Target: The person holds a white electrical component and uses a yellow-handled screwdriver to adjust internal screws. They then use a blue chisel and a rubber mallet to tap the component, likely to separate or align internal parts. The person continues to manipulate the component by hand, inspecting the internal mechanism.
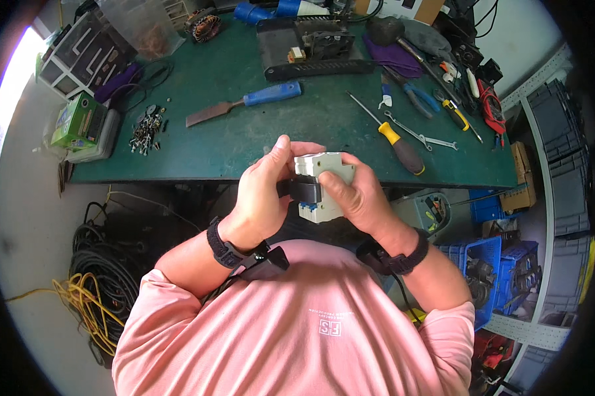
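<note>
A white circuit breaker (329,173) with a black middle part and small blue pieces near its lower end is held up in front of my chest, by the bench's near edge. My right hand (365,201) grips its right side, with the thumb pressed on its face. On the other side my left hand (263,188) bears on the breaker, its thumb raised and its fingers passing behind. Those fingertips are partly hidden by the breaker. Beyond both hands, a blue-handled scraper (271,94) lies on the green bench top (245,142).
A yellow-and-black screwdriver (400,146), wrenches (420,134) and pliers (421,99) lie to the right. Screws (147,132) are heaped at left beside a green box (78,122). An opened black device housing (314,49) stands at the back. Blue crates (479,264) and coiled cables (103,257) flank me.
</note>
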`<state>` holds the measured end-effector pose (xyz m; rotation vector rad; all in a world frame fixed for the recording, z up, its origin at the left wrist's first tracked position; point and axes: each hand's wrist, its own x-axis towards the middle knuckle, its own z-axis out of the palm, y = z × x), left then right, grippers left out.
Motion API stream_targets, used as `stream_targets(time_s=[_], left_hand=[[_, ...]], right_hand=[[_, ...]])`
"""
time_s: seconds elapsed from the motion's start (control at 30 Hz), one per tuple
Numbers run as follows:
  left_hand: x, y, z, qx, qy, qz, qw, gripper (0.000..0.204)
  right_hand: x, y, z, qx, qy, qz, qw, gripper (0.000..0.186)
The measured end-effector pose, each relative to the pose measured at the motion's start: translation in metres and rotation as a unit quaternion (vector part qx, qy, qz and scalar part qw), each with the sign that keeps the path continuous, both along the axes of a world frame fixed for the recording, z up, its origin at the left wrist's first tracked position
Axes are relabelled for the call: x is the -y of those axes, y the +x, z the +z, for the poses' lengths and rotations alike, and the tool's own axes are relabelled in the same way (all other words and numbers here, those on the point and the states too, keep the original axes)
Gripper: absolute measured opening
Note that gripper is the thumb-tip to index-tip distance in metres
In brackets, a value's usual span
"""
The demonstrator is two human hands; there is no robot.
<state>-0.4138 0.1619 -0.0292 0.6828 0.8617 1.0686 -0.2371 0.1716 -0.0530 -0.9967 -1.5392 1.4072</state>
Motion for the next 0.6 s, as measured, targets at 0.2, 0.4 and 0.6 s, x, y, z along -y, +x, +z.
stream_targets(time_s=[0.2, 0.4, 0.6], left_hand=[[-0.001, 0.012, -0.012, 0.013, 0.043, 0.036, 0.998, 0.054], [-0.002, 0.019, -0.013, -0.016, 0.076, 0.075, 0.994, 0.050], [-0.004, 0.023, -0.016, -0.061, 0.107, 0.107, 0.987, 0.048]], right_hand=[[0.003, 0.001, 0.000, 0.015, 0.033, -0.021, 0.999, 0.057], [0.005, -0.002, -0.002, 0.017, 0.060, -0.044, 0.997, 0.058], [0.007, -0.011, -0.007, 0.043, 0.108, -0.079, 0.990, 0.057]])
